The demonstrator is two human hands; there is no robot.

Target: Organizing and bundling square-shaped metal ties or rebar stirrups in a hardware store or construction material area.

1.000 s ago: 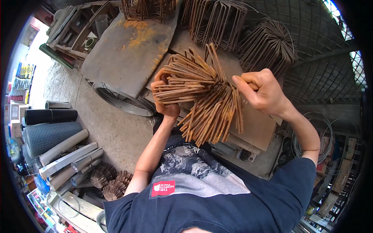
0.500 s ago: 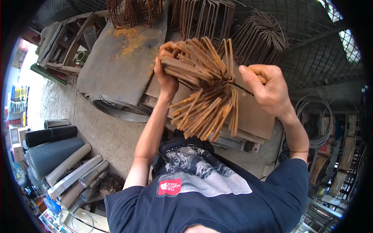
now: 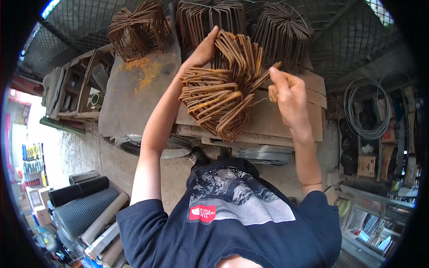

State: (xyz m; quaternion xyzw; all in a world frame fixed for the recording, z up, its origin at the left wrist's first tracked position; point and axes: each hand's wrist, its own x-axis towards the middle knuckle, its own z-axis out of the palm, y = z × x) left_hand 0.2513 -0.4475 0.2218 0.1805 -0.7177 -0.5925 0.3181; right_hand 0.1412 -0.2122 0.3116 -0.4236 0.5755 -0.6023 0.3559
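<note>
- Held up over the near side of the counter (image 3: 304,120): bundle of rusty bent rods (image 3: 223,88), fanned out around a crowded middle. Cannot tell from this angle whether touching the counter at the low end.
- Left grip (image 3: 201,51): set against the far left side of the bundle, partly hidden behind rods. Cannot tell how far curled around them.
- Right grip (image 3: 288,91): curled narrow into a fist just beside the bundle's right side, apparently closed on a thin wire (image 3: 262,101) running out from the rods.
- Likely heavy for its bulk, to judge by so many metal rods packed together; better borne on a full palm than on fingertips.
- Stiff in each rod, yet probably loose as a whole: liable to splay and swing about the middle when tilted.
- Rough rather than slippery, thanks to the rust; hard to break, easy to tangle, apt to scrape bare skin.
- Take hold near the crowded middle, around a thick sheaf, with support from below. Avoid lone outer rods and jutting ends. Never lift by the thin wire alone.
- Farther back: rust-brown stack (image 3: 138,33) at left, dark squarish stack (image 3: 212,20) in the centre, dark radiating stack (image 3: 286,38) at right.
</note>
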